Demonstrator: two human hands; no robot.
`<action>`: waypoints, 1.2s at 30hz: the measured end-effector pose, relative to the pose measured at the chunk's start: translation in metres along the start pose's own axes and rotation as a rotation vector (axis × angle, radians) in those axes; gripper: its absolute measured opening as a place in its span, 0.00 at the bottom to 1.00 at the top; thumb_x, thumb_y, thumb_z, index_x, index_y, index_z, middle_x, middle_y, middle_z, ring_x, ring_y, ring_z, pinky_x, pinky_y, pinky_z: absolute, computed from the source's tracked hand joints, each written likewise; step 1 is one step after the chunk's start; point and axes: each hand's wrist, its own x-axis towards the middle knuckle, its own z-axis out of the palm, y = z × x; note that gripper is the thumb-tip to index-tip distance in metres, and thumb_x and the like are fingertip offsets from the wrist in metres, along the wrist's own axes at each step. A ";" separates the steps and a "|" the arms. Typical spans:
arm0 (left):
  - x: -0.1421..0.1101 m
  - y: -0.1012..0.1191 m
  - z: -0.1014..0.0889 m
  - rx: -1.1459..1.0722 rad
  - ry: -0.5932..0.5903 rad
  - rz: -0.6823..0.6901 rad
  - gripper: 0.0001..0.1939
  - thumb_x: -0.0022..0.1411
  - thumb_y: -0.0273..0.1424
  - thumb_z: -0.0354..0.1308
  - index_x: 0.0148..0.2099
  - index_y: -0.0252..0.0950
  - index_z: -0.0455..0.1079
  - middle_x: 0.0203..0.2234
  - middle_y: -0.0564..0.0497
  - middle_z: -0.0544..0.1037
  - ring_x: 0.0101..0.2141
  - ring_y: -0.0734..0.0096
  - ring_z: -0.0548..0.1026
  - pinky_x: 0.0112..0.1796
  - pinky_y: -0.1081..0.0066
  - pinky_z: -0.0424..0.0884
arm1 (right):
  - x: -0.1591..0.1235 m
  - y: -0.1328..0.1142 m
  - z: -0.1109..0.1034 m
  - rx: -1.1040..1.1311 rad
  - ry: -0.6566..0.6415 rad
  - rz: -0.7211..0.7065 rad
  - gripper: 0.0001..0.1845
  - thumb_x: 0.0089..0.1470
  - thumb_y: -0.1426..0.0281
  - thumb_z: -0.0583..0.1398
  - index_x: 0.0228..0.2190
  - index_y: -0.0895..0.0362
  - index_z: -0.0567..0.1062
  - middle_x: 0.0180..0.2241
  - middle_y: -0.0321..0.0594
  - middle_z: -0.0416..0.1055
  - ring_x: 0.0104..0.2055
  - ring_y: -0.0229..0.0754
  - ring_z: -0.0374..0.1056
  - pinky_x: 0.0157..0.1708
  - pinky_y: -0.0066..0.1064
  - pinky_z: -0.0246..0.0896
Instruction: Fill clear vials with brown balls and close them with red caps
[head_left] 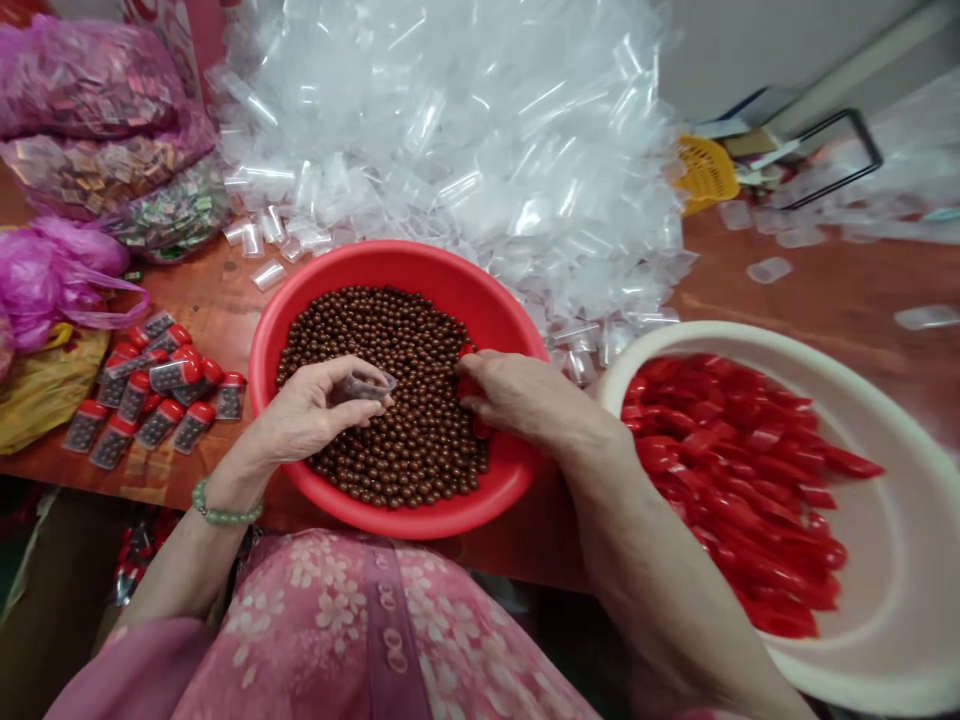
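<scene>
A red basin (420, 262) full of small brown balls (397, 350) sits at the table's front edge. My left hand (311, 410) is closed around a small clear plastic tube (366, 385), held on its side just over the balls. My right hand (517, 395) rests on the balls at the basin's right side, fingers curled round a red piece (469, 388), probably a cap. A white basin (885, 560) to the right holds many red caps (742, 480).
A big heap of empty clear tubes (450, 130) fills the back. Several filled, red-capped tubes (161, 390) lie to the left of the red basin. Pink plastic bags (82, 90) stand at the far left, a yellow basket (705, 172) at the back right.
</scene>
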 end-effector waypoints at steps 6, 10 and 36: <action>0.001 0.001 0.006 -0.009 0.039 -0.030 0.09 0.53 0.30 0.64 0.35 0.32 0.68 0.30 0.50 0.78 0.30 0.77 0.74 0.32 0.76 0.69 | -0.010 0.004 -0.003 0.570 0.353 -0.089 0.15 0.54 0.68 0.60 0.44 0.57 0.73 0.39 0.45 0.76 0.37 0.45 0.73 0.38 0.34 0.67; 0.002 -0.004 0.013 -0.070 0.079 -0.068 0.12 0.53 0.32 0.64 0.38 0.31 0.70 0.30 0.49 0.78 0.31 0.74 0.76 0.33 0.74 0.70 | -0.012 -0.011 -0.005 1.158 0.406 -0.201 0.15 0.51 0.63 0.65 0.42 0.55 0.75 0.40 0.40 0.77 0.36 0.40 0.74 0.34 0.29 0.70; -0.007 -0.021 0.013 -0.214 0.104 -0.005 0.12 0.48 0.25 0.68 0.38 0.31 0.75 0.29 0.54 0.77 0.32 0.78 0.73 0.36 0.75 0.67 | -0.018 -0.064 0.011 1.049 0.584 -0.284 0.08 0.51 0.68 0.67 0.35 0.53 0.75 0.31 0.35 0.76 0.32 0.39 0.72 0.33 0.30 0.68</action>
